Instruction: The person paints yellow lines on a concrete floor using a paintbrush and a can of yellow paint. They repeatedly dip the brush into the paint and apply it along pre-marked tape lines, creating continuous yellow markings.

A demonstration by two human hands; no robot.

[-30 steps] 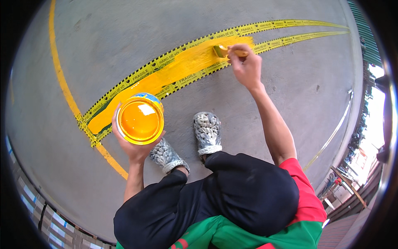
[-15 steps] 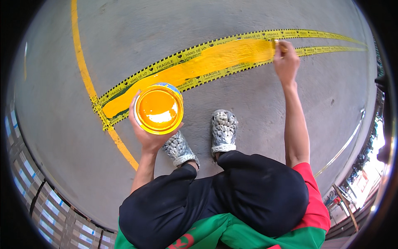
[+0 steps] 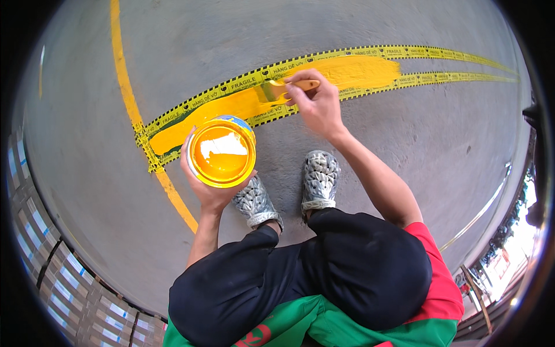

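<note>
brush (image 3: 280, 90): swept back left from the right end of the yellow stripe (image 3: 367, 69) to its middle, apparently smoothing the coat
right hand (image 3: 319, 107): pinching the brush handle
left hand (image 3: 211, 194): wrapped round the paint can (image 3: 222, 183)
floor (image 3: 376, 156): stripe lies between tapes (image 3: 243, 82)

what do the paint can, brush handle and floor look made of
Paint can: probably metal, glossy, from its smooth, shiny rim. Brush handle: possibly wood, smooth, from its orange-tan colour; plastic isn't ruled out. Floor: apparently concrete, matt, grey and scuffed.
</note>
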